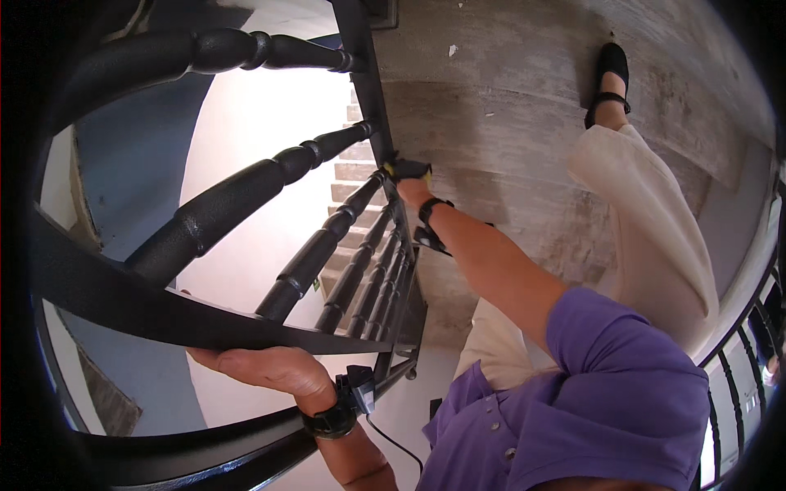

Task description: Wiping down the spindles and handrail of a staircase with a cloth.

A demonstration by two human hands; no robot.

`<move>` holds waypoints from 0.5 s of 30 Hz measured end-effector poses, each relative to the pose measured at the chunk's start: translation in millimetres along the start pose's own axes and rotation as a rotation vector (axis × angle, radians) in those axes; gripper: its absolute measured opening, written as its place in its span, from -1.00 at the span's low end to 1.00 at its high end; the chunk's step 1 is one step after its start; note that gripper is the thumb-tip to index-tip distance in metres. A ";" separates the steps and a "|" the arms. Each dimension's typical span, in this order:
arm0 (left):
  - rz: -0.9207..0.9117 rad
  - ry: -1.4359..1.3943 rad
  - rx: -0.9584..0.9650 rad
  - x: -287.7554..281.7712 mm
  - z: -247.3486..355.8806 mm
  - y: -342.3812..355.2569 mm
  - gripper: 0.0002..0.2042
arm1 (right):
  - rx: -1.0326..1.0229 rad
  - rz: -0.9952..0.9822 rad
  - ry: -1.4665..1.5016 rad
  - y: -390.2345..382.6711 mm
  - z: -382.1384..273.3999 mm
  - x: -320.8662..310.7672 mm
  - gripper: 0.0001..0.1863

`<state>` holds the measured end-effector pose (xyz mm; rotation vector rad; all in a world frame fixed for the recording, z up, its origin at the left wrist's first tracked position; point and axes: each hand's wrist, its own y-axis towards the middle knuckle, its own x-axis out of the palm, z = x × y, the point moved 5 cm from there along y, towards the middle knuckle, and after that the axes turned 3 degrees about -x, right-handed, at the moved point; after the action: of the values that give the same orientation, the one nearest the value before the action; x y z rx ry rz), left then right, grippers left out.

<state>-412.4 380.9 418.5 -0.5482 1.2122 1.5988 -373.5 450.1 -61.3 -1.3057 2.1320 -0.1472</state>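
My left hand (274,370) is wrapped round a black handrail (188,319) from below. Most of its fingers are hidden behind the rail. Farther off, my right hand (413,191) is closed at the foot of a black turned baluster (319,245), by the bottom bar (366,86) of the railing. A small black and yellow thing (409,169) covers its fingers. I cannot tell whether it is a cloth, a pad or a glove. Both wrists wear black straps with small devices, and a cable hangs from the left one.
Grey, stained concrete steps (491,123) lie beneath me, with my black shoe (610,78) on one. Past the balusters, another flight of stairs (354,172) shows beside a bright white wall (246,155). Another dark railing (737,368) stands at the right.
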 end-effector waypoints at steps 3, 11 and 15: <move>-0.004 -0.048 0.000 -0.9 -4.0 0.6 -0.33 | -0.023 -0.193 -0.103 -13.1 -9.9 -21.3 -0.66; 0.082 0.025 -0.075 1.3 0.4 0.9 -0.33 | -0.055 -0.024 0.230 56.5 -59.1 -16.9 -0.74; 0.053 0.030 -0.074 -3.8 -3.6 0.4 -0.27 | -0.240 -0.073 0.233 45.4 -9.3 8.3 -0.61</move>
<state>-412.1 376.1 420.4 -0.5940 1.2021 1.6907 -416.0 464.0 -75.8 -1.5715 2.3555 -0.0771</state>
